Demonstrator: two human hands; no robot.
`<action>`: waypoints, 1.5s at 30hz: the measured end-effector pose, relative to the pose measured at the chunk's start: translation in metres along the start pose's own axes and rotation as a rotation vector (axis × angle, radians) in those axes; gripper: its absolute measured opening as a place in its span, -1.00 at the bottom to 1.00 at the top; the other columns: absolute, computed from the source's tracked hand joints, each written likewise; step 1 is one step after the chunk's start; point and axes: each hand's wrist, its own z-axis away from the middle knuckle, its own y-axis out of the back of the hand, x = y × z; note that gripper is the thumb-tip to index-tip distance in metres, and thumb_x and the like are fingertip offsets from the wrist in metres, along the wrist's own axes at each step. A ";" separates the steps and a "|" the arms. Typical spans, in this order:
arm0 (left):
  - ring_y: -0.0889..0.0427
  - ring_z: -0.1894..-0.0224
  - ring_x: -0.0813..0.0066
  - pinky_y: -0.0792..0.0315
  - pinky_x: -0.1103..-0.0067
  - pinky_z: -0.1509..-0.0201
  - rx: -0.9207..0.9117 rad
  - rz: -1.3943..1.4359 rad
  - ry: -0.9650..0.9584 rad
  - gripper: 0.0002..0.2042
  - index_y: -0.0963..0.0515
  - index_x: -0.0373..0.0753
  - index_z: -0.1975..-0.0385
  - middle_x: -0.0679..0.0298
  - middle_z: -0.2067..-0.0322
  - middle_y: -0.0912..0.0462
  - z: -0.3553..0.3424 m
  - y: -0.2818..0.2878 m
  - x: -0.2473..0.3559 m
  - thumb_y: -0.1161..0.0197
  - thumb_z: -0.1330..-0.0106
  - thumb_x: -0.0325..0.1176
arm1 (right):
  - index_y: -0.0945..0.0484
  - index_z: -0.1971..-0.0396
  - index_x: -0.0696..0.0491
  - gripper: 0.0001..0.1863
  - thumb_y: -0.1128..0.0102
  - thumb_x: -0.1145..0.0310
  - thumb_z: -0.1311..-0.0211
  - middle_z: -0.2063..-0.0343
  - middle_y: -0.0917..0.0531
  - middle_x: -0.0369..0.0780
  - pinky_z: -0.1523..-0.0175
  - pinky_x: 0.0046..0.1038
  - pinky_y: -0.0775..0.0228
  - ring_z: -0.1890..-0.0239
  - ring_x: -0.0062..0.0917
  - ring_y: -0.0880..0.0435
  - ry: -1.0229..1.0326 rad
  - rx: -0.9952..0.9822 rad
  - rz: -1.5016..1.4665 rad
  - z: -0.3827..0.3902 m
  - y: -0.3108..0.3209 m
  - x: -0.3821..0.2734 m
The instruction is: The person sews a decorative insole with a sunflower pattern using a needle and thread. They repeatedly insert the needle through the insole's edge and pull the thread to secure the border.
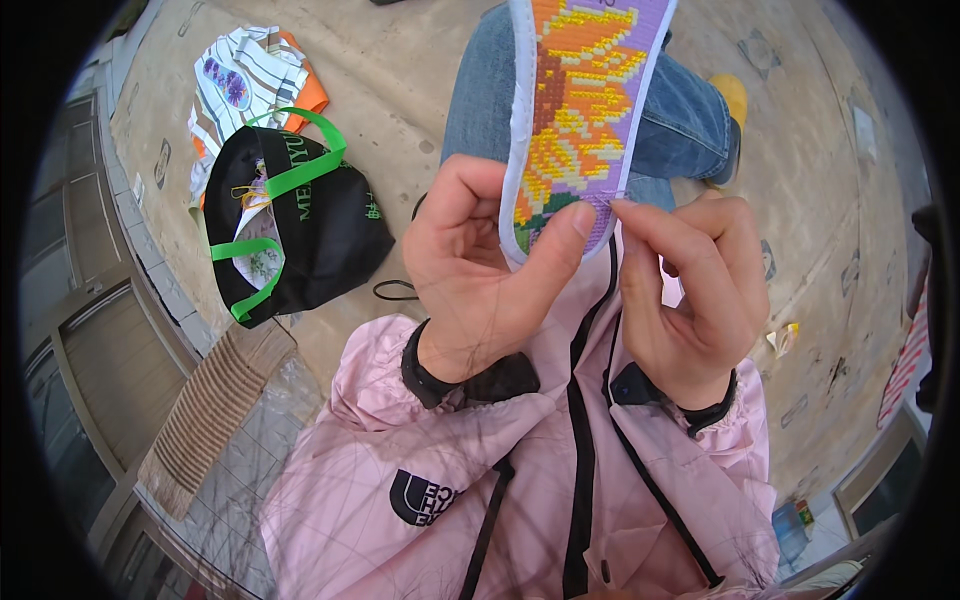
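My left hand (480, 270) is closed round the lower end of an embroidered insole (585, 110), its thumb pressed on the front. The insole has a white edge and yellow, orange, green and purple stitching in a flower pattern. It is held up before my chest, and its upper end runs out of view. Close to the insole's lower right edge is my right hand (700, 280), thumb and forefinger pinched together. Whatever lies in that pinch is too fine to make out. Beyond the insole are legs in blue jeans (685, 120) and a yellow shoe (732, 100).
A black bag (335, 230) with green handles lies at the left, papers and yellow thread in its mouth. Behind it is striped cloth (285, 65) with another purple-patterned insole (227, 84). A brown ribbed mat (215, 415) lies nearer. At the right sits a small wrapper (784, 338).
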 end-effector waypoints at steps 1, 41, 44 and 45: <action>-0.58 0.27 0.68 -0.44 0.73 0.17 0.006 -0.009 -0.009 -0.74 -0.40 -0.36 0.27 0.23 0.31 -0.64 0.000 0.000 0.000 -0.34 -0.12 -0.64 | -0.63 0.38 0.22 -0.69 -0.21 0.79 0.23 0.58 -0.43 -0.18 0.53 -0.54 -0.24 0.58 -0.46 -0.46 0.001 -0.003 -0.001 0.000 0.000 0.000; -0.61 0.19 0.58 -0.45 0.67 0.07 -0.128 0.262 0.477 -0.78 -0.54 -0.45 0.14 0.17 0.20 -0.65 -0.019 0.028 0.008 -0.25 -0.24 -0.52 | -0.29 0.36 0.14 -0.90 0.13 0.51 -0.41 0.50 -0.26 -0.29 0.50 -0.61 -0.07 0.62 -0.67 -0.13 -0.599 0.298 -1.551 0.024 0.111 0.170; -0.58 0.23 0.65 -0.42 0.71 0.12 -0.191 0.312 0.534 -0.80 -0.53 -0.44 0.14 0.23 0.23 -0.65 0.001 0.011 -0.011 -0.21 -0.27 -0.54 | -0.29 0.38 0.14 -0.90 0.14 0.55 -0.39 0.54 -0.24 -0.30 0.52 -0.64 -0.02 0.62 -0.66 -0.10 -0.665 0.353 -1.221 0.035 0.130 0.177; -0.57 0.22 0.65 -0.41 0.71 0.12 -0.191 0.354 0.565 -0.79 -0.52 -0.44 0.13 0.23 0.22 -0.64 0.004 0.006 -0.012 -0.21 -0.27 -0.53 | -0.29 0.39 0.15 -0.91 0.13 0.56 -0.38 0.55 -0.24 -0.30 0.52 -0.63 -0.03 0.62 -0.66 -0.10 -0.653 0.356 -1.256 0.034 0.129 0.176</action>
